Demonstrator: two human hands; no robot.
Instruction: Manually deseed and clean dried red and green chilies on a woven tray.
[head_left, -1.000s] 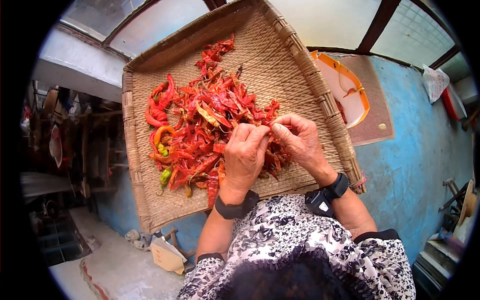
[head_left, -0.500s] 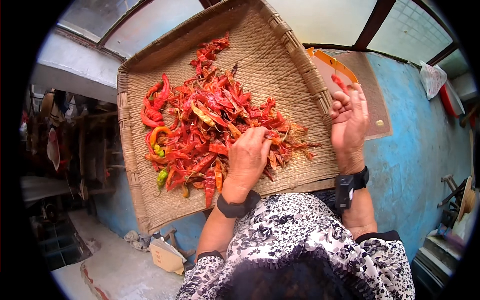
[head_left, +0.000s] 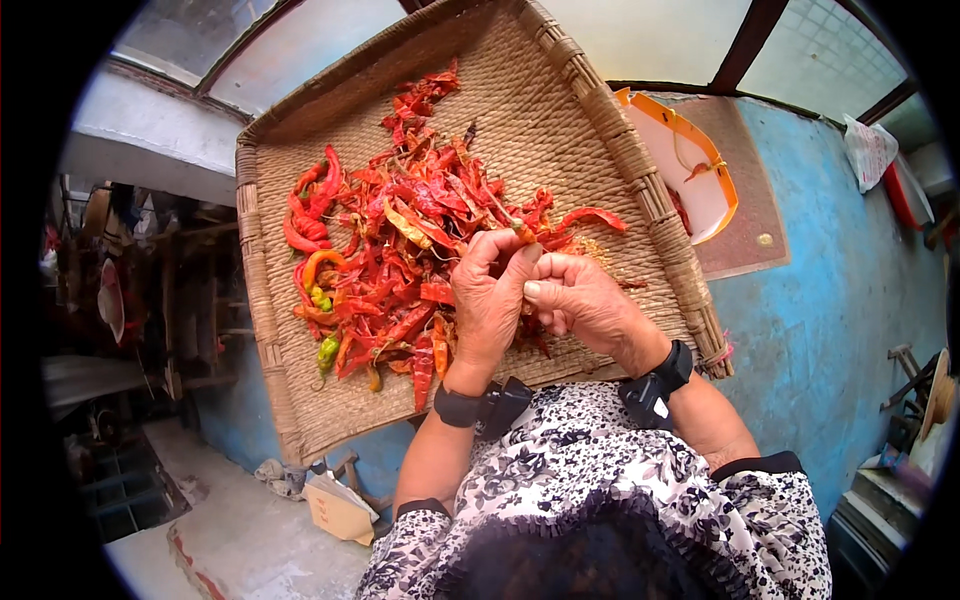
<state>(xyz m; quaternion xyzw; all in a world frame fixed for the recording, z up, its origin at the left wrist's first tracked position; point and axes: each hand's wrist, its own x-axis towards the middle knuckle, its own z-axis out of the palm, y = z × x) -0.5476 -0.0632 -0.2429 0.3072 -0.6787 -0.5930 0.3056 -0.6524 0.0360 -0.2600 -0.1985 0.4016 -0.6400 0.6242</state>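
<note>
Dried red chili peppers [head_left: 420,215] lie in a loose heap on a square woven tray [head_left: 560,110] with raised sides. My left hand [head_left: 488,295] is closed, thumb and forefinger pinching a small orange-red chili pepper [head_left: 525,233] above the heap's right part. Against it, my right hand [head_left: 590,305] has its thumb and fingers pressed together near the left thumb; what they pinch is hidden. Just beyond both hands, a long curved red chili [head_left: 592,216] points right. Some yellow and green chilies [head_left: 327,352] lie along the heap's left edge.
Right of the tray, a white container with an orange rim [head_left: 733,195] stands on a brown mat [head_left: 750,250], with red chilies inside. A carton [head_left: 338,508] sits on the floor at lower left. Cluttered shelving [head_left: 170,290] is at left; a wooden stool-like frame [head_left: 900,375] is at right.
My right hand has come left from beside the orange-rimmed container to meet my left hand, and the red chili it held is out of its fingers. My left hand has lifted a chili from the heap.
</note>
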